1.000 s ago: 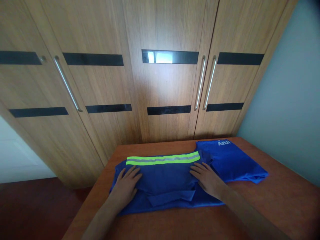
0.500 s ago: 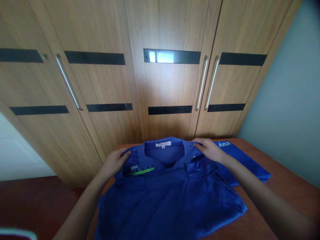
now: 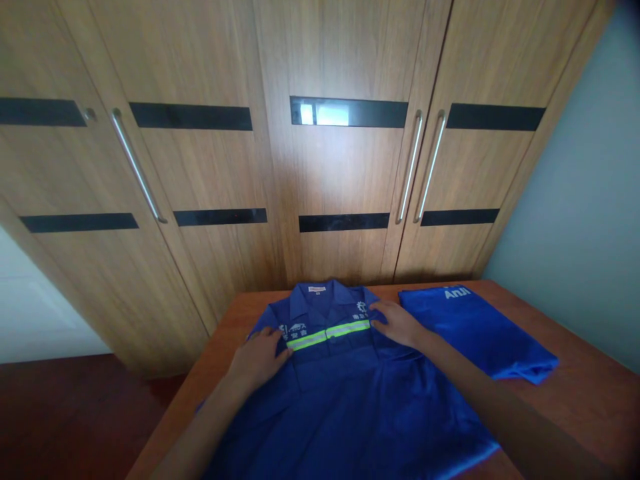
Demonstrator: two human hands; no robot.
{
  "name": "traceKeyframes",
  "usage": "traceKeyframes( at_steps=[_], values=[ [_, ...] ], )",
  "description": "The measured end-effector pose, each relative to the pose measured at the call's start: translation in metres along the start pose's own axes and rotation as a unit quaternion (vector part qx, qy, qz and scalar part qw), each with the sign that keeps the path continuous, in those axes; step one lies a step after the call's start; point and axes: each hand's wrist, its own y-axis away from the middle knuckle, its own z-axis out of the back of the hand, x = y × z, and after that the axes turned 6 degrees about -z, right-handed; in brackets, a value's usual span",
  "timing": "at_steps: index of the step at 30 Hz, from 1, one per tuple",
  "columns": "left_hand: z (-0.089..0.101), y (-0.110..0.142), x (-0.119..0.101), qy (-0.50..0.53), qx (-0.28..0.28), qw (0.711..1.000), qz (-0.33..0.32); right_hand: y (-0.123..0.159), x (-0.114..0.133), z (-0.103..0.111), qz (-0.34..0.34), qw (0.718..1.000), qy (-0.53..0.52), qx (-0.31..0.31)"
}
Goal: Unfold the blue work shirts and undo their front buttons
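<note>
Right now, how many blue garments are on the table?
2: the collared garment lies under the left hand and right hand; the folded garment sits to its right. Others could be hidden beneath.

Table holds shirt left, folded garment right.

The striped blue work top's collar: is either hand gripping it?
No, the left hand and right hand are at either end of the chest stripe, with the collar uncovered beyond them.

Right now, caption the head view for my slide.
Left hand and right hand on a blue collared shirt beside a folded garment on a table.
</note>
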Motion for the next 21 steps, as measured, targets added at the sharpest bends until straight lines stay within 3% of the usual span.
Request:
traceKeyframes(
  at_steps=[3, 6, 14, 17, 21],
  values=[
    [-0.019, 0.027, -0.006, 0.003, 0.022, 0.999, -0.033, 0.024, -0.007, -0.018, 0.014, 0.999, 0.031, 0.021],
    [-0.033, 0.036, -0.008, 0.007, 0.019, 0.997, -0.076, 0.043, -0.003, -0.026, 0.012, 0.996, 0.086, 0.022],
    [-0.056, -0.002, 0.016, 0.020, -0.037, 0.984, -0.172, 0.063, 0.017, -0.018, 0.071, 0.992, 0.088, 0.055],
    [-0.052, -0.016, 0.018, 0.013, -0.044, 0.977, -0.209, 0.062, 0.018, -0.015, 0.029, 0.992, 0.079, 0.097],
    [-0.040, -0.020, 0.000, 0.007, -0.069, 0.967, -0.245, 0.058, 0.017, -0.013, -0.004, 0.989, 0.082, 0.123]
  ],
)
